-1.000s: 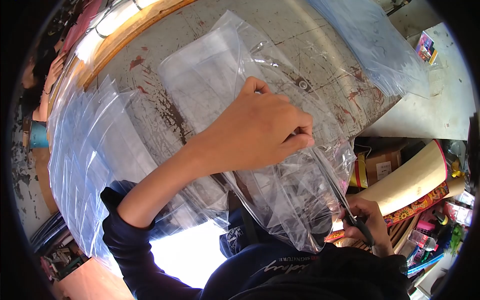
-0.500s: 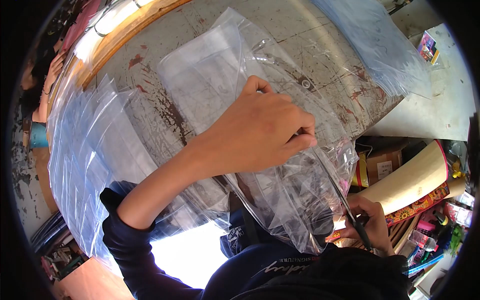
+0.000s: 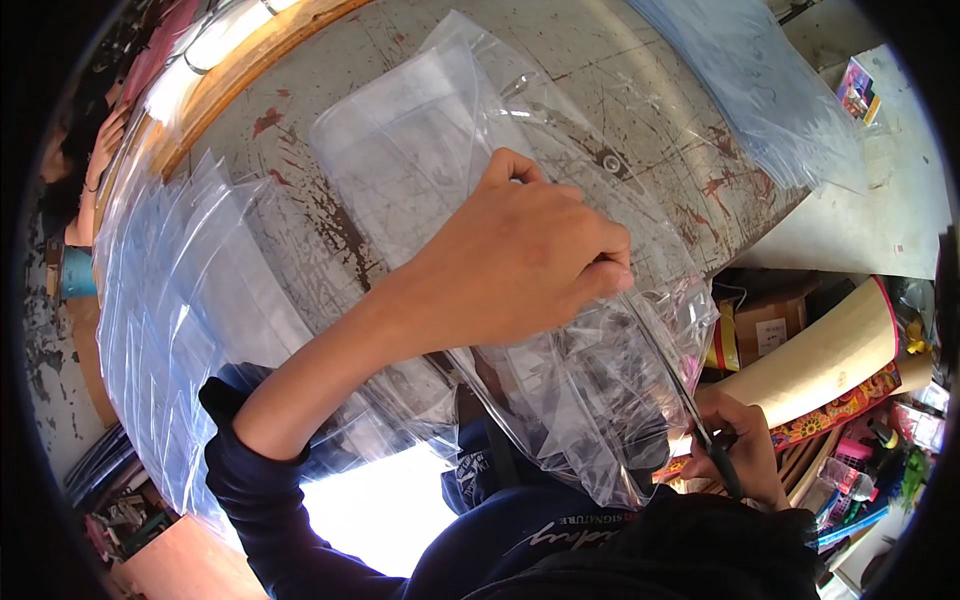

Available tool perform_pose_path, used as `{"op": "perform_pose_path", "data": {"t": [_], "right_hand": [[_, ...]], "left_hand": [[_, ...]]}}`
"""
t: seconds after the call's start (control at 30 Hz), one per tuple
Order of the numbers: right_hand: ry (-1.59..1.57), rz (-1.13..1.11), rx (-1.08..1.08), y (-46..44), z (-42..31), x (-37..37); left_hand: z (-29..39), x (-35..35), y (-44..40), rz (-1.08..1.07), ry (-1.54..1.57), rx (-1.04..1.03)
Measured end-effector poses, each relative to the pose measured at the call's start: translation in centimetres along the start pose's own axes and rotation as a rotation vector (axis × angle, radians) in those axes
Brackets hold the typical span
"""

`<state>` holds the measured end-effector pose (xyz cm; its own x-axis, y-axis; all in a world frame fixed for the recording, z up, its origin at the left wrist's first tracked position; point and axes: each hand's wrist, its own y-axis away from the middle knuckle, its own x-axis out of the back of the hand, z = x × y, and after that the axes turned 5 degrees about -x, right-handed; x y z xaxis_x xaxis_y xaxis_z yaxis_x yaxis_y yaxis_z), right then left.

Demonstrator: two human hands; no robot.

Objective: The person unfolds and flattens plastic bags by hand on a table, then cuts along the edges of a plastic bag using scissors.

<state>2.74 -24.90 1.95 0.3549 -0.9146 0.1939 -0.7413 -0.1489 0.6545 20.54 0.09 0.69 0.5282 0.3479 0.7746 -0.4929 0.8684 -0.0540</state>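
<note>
My left hand (image 3: 545,245) lies across a clear plastic sheet (image 3: 400,145), its thumb and forefinger pinched together on the sheet's edge. Lower right, my right hand (image 3: 748,450) is wrapped round the black handle of a pair of scissors (image 3: 721,464). The long blades point up and left along the plastic edge, toward my left thumb; whether they are parted I cannot make out. Crumpled folds of the sheet (image 3: 620,400) hang over the table's near side in front of my body. The fingertips under the left hand are partly hidden.
The scratched grey table (image 3: 300,140) bears a stack of clear plastic sheets (image 3: 180,320) at left and a bluish pile (image 3: 750,90) at top right. A cream roll (image 3: 820,350) and cluttered goods lie at right. Another person's hand (image 3: 108,140) shows at far left.
My left thumb has drawn in closer against the forefinger. The scissors and right hand look almost the same.
</note>
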Motion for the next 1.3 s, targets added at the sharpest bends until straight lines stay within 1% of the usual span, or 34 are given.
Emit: {"op": "perform_pose_path", "data": {"t": [0.07, 0.2, 0.27, 0.4, 0.47, 0.5, 0.57, 0.6, 0.67, 0.77, 0.9, 0.97, 1.0, 1.07, 1.2, 1.27, 1.3], "right_hand": [[0.061, -0.02, 0.04, 0.0, 0.2, 0.0], [0.015, -0.003, 0.031, -0.1, 0.1, -0.2], [-0.165, -0.025, -0.033, -0.2, 0.0, -0.2], [-0.247, -0.059, -0.064, -0.1, -0.4, 0.2], [-0.161, -0.088, -0.017, -0.2, -0.2, 0.2], [-0.162, -0.087, -0.018, -0.3, -0.4, 0.2], [-0.123, -0.092, -0.018, -0.5, -1.4, 0.0], [-0.125, -0.09, -0.019, -0.7, -1.7, -0.1], [-0.137, -0.109, -0.06, -0.9, -2.4, -0.2], [-0.052, -0.114, -0.074, -1.0, -3.4, -0.1], [0.001, -0.101, -0.077, -1.2, -4.3, 0.0], [0.083, -0.107, -0.014, -1.4, -4.6, -0.1], [0.086, -0.106, -0.017, -1.5, -4.8, -0.2], [0.076, -0.089, 0.0, -1.6, -5.1, -0.3], [0.089, -0.121, -0.019, -2.1, -5.0, -0.2], [0.077, -0.112, 0.054, -2.4, -4.6, -0.4], [0.078, -0.114, 0.053, -2.4, -4.7, -0.4]], "left_hand": [[0.0, 0.1, 0.0, -0.001, 0.023, 0.005], [-0.1, 0.0, 0.1, 0.002, 0.023, 0.0], [-0.5, -0.2, 0.3, 0.078, 0.08, -0.058], [-0.7, 0.0, 0.4, 0.061, 0.104, -0.043], [-0.5, 0.2, 0.2, 0.126, 0.15, -0.068], [-0.6, 0.4, 0.2, 0.125, 0.151, -0.069], [-0.6, 1.2, 0.0, -0.019, 0.363, 0.091], [-0.8, 1.1, 0.1, -0.021, 0.364, 0.09], [-1.6, 0.7, 0.4, 0.1, 0.37, -0.017], [-1.5, 1.0, 0.5, 0.126, 0.454, 0.006], [-1.7, 1.2, 0.7, 0.177, 0.453, -0.023], [-2.3, 1.1, 0.7, 0.233, 0.346, -0.054], [-2.4, 1.1, 0.7, 0.236, 0.349, -0.055], [-2.5, 1.3, 0.7, 0.163, 0.442, -0.038], [-2.7, 1.1, 0.7, 0.18, 0.442, -0.048], [-2.7, 1.0, 0.7, 0.201, 0.451, -0.066], [-2.7, 1.0, 0.8, 0.202, 0.452, -0.064]]}}
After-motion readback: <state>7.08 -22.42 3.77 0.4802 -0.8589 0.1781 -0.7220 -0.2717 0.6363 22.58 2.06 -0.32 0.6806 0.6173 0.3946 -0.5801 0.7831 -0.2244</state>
